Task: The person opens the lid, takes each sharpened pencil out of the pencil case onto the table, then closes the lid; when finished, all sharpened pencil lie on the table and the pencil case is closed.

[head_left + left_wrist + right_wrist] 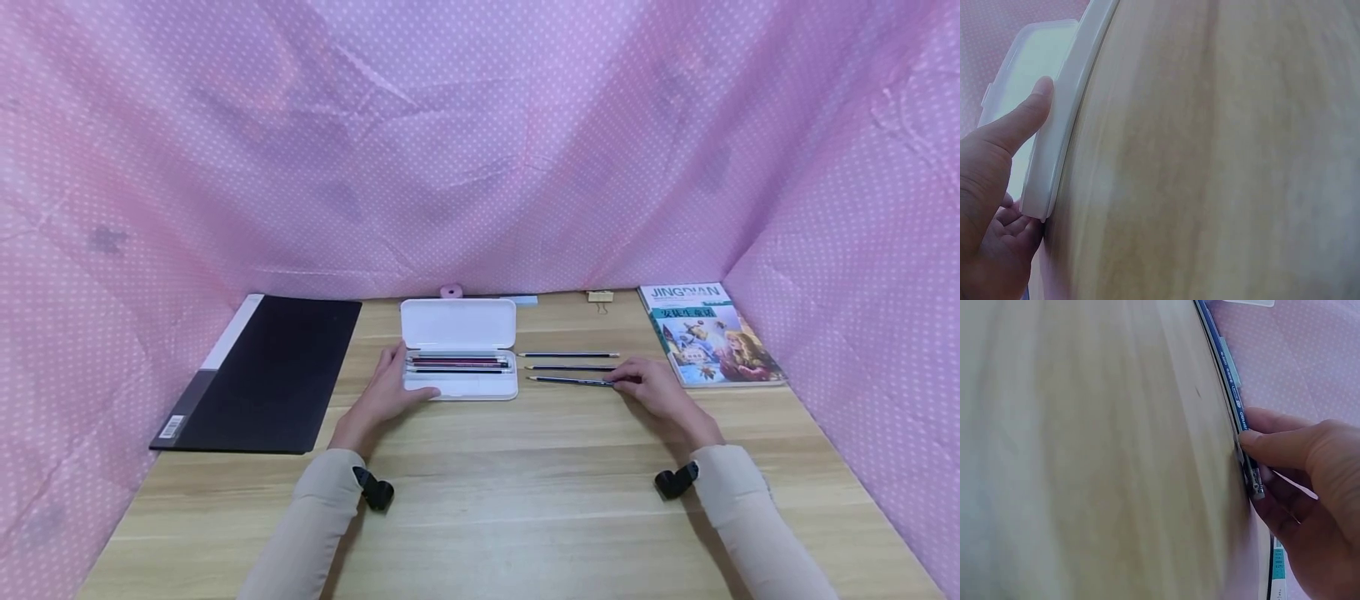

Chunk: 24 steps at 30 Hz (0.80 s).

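An open white pencil case (480,390) lies mid-table with its lid (458,323) tipped back, and several pencils (457,364) rest inside. My left hand (386,387) grips the case's left end, its thumb (1032,112) along the front edge and the other fingers around the side. To the right of the case, three dark blue pencils lie roughly side by side on the table. My right hand (654,388) pinches the eraser end of the nearest pencil (566,381). Behind it are the middle pencil (562,367), its right end hidden by the hand, and the farthest pencil (570,355).
A black folder (262,375) lies at the left, and a picture-covered book (712,337) at the right. Along the back edge are a pink round object (451,291), a pale blue strip (521,300) and a binder clip (600,297). Pink dotted cloth (480,150) surrounds the table.
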{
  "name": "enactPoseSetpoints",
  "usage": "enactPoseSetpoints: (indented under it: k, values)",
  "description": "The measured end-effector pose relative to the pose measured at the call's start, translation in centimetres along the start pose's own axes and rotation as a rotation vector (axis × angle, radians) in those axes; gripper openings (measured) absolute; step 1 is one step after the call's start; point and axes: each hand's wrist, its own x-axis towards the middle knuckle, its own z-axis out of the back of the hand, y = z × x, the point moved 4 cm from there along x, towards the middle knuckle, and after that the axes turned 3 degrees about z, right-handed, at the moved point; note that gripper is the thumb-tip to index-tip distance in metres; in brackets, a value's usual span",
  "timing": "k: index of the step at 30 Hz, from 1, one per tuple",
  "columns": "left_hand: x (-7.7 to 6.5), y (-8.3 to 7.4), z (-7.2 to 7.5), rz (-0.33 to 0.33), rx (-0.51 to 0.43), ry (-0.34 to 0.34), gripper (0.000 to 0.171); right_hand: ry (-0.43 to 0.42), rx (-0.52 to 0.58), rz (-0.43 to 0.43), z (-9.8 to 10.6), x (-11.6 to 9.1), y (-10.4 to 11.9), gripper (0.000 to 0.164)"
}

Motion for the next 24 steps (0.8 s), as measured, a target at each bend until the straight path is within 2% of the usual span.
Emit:
enactPoseSetpoints:
  k: [8,13,19,24]
  values:
    - [0.1,0.1,-0.3,0.013,-0.001,0.006,0.115,-0.011,-0.029,0.006,0.0,0.1,0.1,0.018]
    - [0.1,0.1,-0.3,0.015,0.002,0.010,0.116,-0.020,-0.019,-0.036,0.2,0.6,0.8,0.015]
    - [0.0,0.2,-0.2,0.016,0.002,0.005,0.116,0.018,0.013,-0.010,-0.4,2.8,4.0,0.018]
    - [0.0,0.1,0.0,0.015,-0.003,0.001,0.116,0.058,0.086,0.013,-2.6,5.9,7.1,0.023]
